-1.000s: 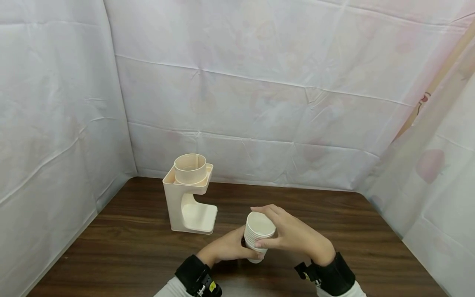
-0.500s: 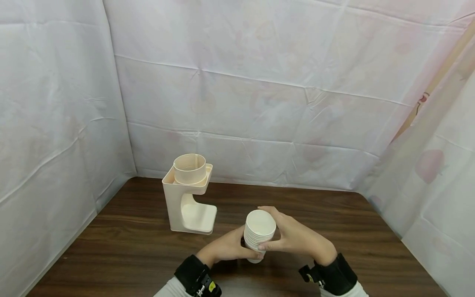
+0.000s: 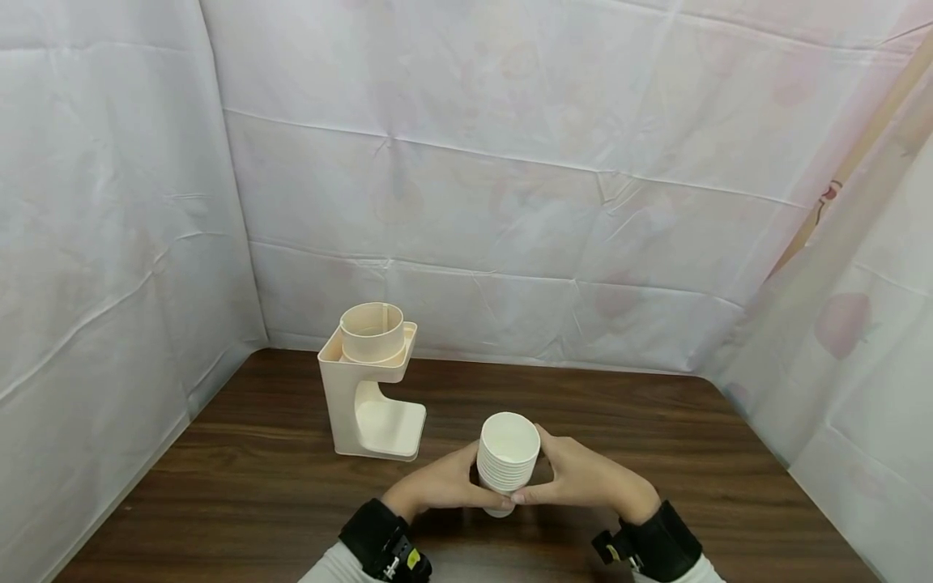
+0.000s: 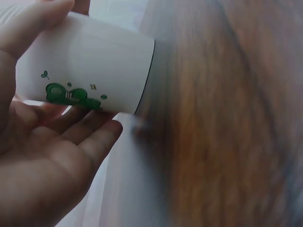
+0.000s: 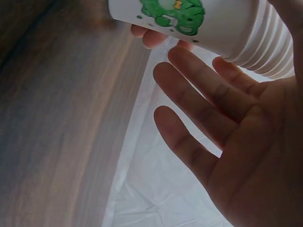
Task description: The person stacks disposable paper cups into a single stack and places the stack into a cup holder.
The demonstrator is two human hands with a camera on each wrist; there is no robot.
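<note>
Standing between left hand (image 3: 437, 486) and right hand (image 3: 583, 482): cup stack (image 3: 508, 461).

Right hand (image 5: 236, 142), fingers (image 5: 199, 94) outstretched beneath a green-printed stack of paper cups (image 5: 213, 23).

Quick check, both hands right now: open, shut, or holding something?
Left hand: holds the stack of paper cups from its left side, thumb on top.
Right hand: touches the stack's right side; fingers straight, open.
</note>
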